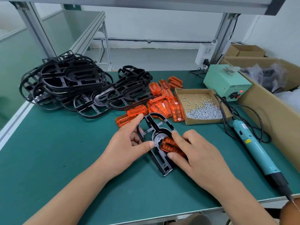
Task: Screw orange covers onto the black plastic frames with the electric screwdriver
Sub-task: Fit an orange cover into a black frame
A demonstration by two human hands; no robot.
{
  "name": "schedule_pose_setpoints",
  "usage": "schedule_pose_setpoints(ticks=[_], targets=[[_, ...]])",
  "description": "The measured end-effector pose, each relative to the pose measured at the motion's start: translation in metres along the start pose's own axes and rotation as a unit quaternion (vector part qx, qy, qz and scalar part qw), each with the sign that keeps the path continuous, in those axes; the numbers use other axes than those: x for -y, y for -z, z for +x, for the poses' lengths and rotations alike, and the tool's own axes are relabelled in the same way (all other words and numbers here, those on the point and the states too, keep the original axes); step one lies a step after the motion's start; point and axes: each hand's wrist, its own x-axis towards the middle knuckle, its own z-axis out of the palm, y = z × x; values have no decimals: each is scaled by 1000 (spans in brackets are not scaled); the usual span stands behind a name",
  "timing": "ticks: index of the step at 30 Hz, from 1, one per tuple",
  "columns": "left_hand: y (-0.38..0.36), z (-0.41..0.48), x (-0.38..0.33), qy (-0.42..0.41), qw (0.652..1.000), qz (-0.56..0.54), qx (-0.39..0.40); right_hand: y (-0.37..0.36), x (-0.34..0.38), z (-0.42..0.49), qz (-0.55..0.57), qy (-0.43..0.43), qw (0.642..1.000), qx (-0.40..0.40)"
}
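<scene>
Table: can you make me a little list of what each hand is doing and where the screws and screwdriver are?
left hand: holds the frame by its edge
right hand: pinches a cover lying on the frame
screws: heaped in a box, behind the right hand
screwdriver: lying on the mat, right of the hands, untouched
spare covers: loose pile behind the frame
spare frames: stacked at the far left

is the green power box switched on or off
On, it seems: a red lamp glows on the front of the green power box, beside its black knob.
</scene>
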Motion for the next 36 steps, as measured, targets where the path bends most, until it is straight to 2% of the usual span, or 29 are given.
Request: schedule_pose_setpoints(ticks=[3, 6, 8, 14, 20, 25, 30, 33, 36], targets=[[1, 1, 3, 2, 1000, 3, 0, -5, -1, 1, 1, -8, 998, -63], [1, 1, 6, 3, 1000, 2, 2, -5, -3, 2, 105, -51, 989, -93], [2, 2, 7, 5, 1000, 1, 1, -3, 0, 5, 129, -63, 985, -99], [0, 1, 9, -14, 1000, 10, 6, -8, 11, 12, 53, -69, 994, -66], [-1, 2, 9, -29, 999, 13, 7, -11, 4, 20, 104, -50, 991, -61], [-2, 2, 10, -28, 1000, 4, 4, -15, -2, 18, 199, -91, 974, -64], [0, 2, 10, -9, 1000, -7, 7, -25, -8, 21, 191, -105, 974, 52], [0, 1, 6, -6, 1000, -15, 4, -25, -12, 24, 227, -109, 965, 68], [-1, -3, -1, -15, 1000, 13, 1, -24, -13, 25, 243, -121, 961, 46]])
